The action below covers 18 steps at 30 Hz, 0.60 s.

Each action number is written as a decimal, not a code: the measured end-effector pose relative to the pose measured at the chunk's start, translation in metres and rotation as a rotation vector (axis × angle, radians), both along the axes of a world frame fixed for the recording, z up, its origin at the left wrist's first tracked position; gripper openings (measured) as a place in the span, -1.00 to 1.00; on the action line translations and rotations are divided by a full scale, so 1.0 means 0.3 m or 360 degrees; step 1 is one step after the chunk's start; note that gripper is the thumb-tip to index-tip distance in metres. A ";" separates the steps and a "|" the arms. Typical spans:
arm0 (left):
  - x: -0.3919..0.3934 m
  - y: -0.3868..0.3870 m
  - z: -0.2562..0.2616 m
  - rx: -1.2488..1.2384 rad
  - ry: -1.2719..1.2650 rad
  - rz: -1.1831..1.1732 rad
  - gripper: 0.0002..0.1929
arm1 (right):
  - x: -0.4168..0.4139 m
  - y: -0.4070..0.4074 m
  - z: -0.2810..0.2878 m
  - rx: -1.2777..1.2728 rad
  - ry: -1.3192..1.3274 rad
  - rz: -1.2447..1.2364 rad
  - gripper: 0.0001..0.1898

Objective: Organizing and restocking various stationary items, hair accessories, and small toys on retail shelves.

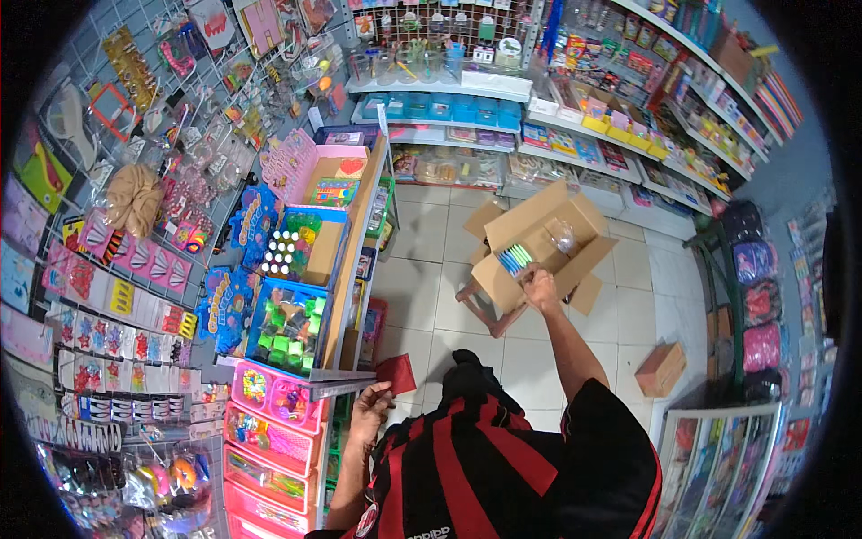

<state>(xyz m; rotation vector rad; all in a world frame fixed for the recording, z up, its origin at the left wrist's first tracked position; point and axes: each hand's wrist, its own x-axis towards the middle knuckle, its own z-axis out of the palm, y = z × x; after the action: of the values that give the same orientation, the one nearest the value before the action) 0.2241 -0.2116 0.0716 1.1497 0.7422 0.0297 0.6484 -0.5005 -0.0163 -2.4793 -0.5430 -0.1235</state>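
Observation:
My right hand [541, 288] is at the near edge of an open cardboard box [497, 283], its fingers over the rim beside a stack of blue and green packets [514, 259]. Whether the fingers grip anything is hidden. A clear plastic bag [561, 236] lies farther inside the box, which rests on a reddish-brown wooden stool [497, 322]. At the near end of the shelf, my left hand [376, 405] holds a flat dark red packet or cloth [396, 374] by its corner, between thumb and fingers.
Left of me stands a shelf with blue trays [340, 269] of small goods, above pink drawers [269, 441]. Hair accessories hang on a wire rack beyond. Stocked shelves [438, 86] line the far wall. A small closed carton [661, 369] and a glass-fronted case [720, 414] are at the right.

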 end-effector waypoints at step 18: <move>0.547 -0.290 0.182 -0.0153 0.0327 0.0459 -0.60 | 0.550 0.012 -0.363 -0.0732 0.0744 0.0396 -0.11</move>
<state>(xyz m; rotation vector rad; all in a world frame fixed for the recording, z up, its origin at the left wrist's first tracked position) 0.3883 -0.2987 0.1261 0.9557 1.0769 0.1179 0.8133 -0.4968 -0.1251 -2.7103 -0.7249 0.7354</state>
